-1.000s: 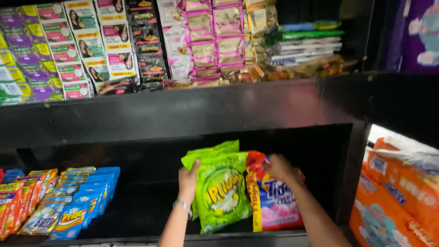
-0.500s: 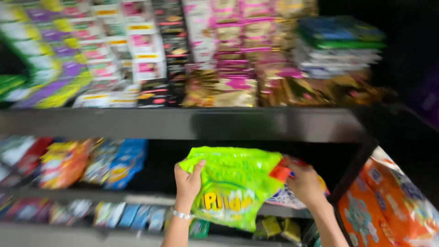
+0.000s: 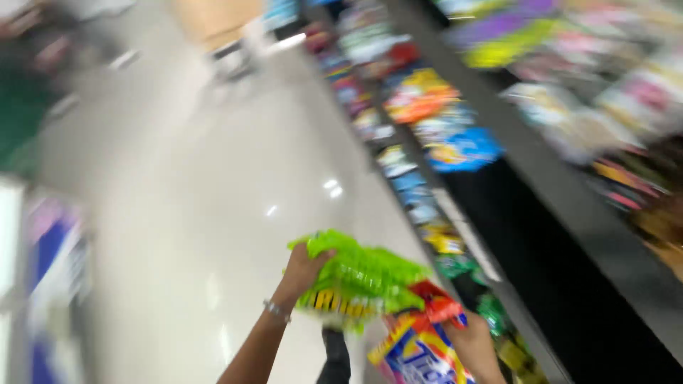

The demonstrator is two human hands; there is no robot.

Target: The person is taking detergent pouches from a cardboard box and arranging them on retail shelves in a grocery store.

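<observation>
Green packets (image 3: 359, 274) sit in my left hand (image 3: 304, 269), fingers pinching their top edge, above the floor. My right hand (image 3: 473, 341) grips red and blue packets (image 3: 420, 341) just beside them, low in the view. Beyond, the pale glossy floor (image 3: 213, 213) reflects lights. Dark shelves (image 3: 569, 213) with blurred colourful packages run away on the right.

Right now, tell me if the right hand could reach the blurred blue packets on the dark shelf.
Probably not: the right hand is full of red-and-blue packets, and the blue packets sit farther along the shelf.
</observation>
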